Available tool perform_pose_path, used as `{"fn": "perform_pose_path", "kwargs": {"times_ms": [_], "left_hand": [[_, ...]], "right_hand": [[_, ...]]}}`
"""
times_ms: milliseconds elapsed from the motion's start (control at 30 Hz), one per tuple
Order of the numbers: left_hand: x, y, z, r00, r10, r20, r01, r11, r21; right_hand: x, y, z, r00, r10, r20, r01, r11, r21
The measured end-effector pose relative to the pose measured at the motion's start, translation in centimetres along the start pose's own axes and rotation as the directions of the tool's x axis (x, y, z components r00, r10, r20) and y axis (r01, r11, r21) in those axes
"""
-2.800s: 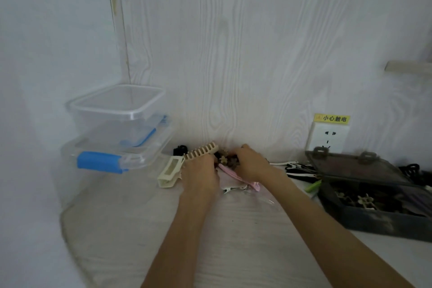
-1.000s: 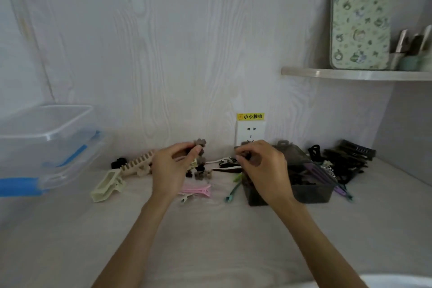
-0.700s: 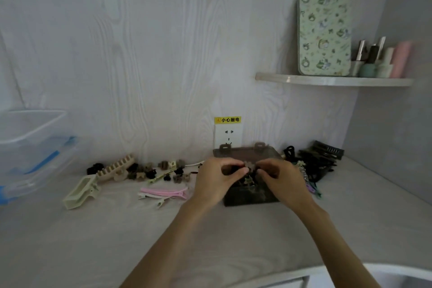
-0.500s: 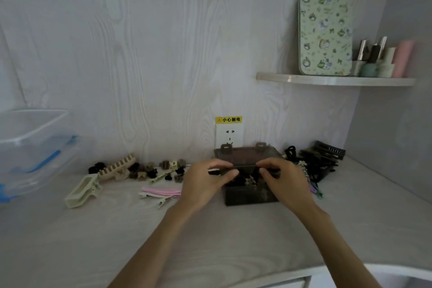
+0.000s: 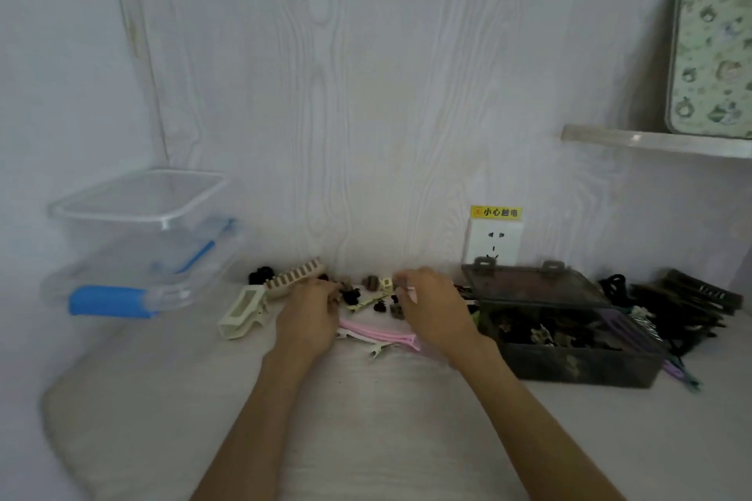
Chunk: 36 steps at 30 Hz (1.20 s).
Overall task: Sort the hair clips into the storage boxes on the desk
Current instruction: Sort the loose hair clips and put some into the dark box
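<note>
Small brown, black and cream hair clips lie scattered by the wall. My left hand reaches into their left side, its fingertips at a small brown clip. My right hand hovers over their right side with fingers bent down; blur hides any grip. Pink flat clips lie between my wrists. A large cream clip and a beige toothed clip lie to the left. The dark storage box stands open at the right with small clips inside, its lid tilted back.
Two clear storage boxes are stacked at the left, the lower with a blue latch. Black clips and hair ties are heaped right of the dark box. A wall socket and a shelf with a patterned tin are behind.
Both hands have left the dark box and moved left to the loose small clips by the wall. The view has swung left, and the clear boxes are back in sight.
</note>
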<state>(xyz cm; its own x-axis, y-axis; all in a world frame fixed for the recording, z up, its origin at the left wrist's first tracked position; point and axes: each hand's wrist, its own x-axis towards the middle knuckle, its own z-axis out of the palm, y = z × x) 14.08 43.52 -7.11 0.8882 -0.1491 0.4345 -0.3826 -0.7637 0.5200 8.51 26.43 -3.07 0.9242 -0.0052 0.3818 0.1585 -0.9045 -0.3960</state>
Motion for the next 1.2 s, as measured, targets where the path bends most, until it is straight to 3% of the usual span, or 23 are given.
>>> {"fn": "perform_pose_path", "kwargs": {"times_ms": [133, 267, 433, 700, 800, 867, 933, 967, 1000, 1167, 1200], "left_hand": [[0.3, -0.7, -0.7, 0.988, -0.122, -0.092, 0.121, 0.992, -0.024], [0.5, -0.9, -1.1, 0.982, -0.136, -0.133, 0.144, 0.989, 0.046], [0.5, -0.9, -0.2, 0.997, -0.083, 0.007, 0.082, 0.993, 0.085], [0.3, -1.4, -0.3, 0.988, -0.155, -0.01, 0.153, 0.984, -0.092], [0.1, -1.4, -0.5, 0.978, -0.177, -0.11, 0.161, 0.976, -0.144], [0.2, -1.0, -0.7, 0.97, -0.184, -0.158, 0.146, 0.963, -0.226], [0.4, -0.5, -1.0, 0.962, -0.176, -0.211, 0.109, 0.949, -0.296], [0.4, -0.3, -1.2, 0.961, -0.166, -0.223, 0.089, 0.943, -0.32], [0.4, -0.1, -1.4, 0.961, -0.155, -0.23, 0.068, 0.936, -0.346], [0.4, 0.9, -1.8, 0.953, -0.12, -0.278, -0.013, 0.9, -0.435], [0.3, 2.1, -1.6, 0.959, -0.097, -0.265, -0.037, 0.887, -0.459]], "right_hand": [[1.1, 0.2, 2.5, 0.982, 0.078, 0.174, -0.049, 0.985, -0.167], [1.4, 0.2, 2.6, 0.983, 0.025, 0.182, -0.017, 0.999, -0.043], [1.3, 0.5, 2.6, 0.99, 0.032, 0.136, -0.047, 0.994, 0.103], [0.8, 0.7, 2.7, 0.987, 0.146, -0.06, -0.104, 0.889, 0.447], [0.7, 0.0, 2.2, 0.967, 0.239, -0.089, -0.112, 0.71, 0.695], [0.6, -0.6, 1.8, 0.951, 0.305, 0.045, -0.178, 0.425, 0.887], [0.4, -1.0, 1.2, 0.939, 0.275, 0.208, -0.242, 0.096, 0.966], [0.4, -1.1, 1.0, 0.936, 0.244, 0.255, -0.261, -0.01, 0.965], [0.4, -1.0, 0.9, 0.933, 0.231, 0.275, -0.275, -0.034, 0.961], [-0.3, -0.9, -0.6, 0.954, 0.25, 0.166, -0.221, 0.211, 0.952], [-1.2, -0.3, -2.0, 0.963, 0.242, 0.121, -0.194, 0.303, 0.933]]}}
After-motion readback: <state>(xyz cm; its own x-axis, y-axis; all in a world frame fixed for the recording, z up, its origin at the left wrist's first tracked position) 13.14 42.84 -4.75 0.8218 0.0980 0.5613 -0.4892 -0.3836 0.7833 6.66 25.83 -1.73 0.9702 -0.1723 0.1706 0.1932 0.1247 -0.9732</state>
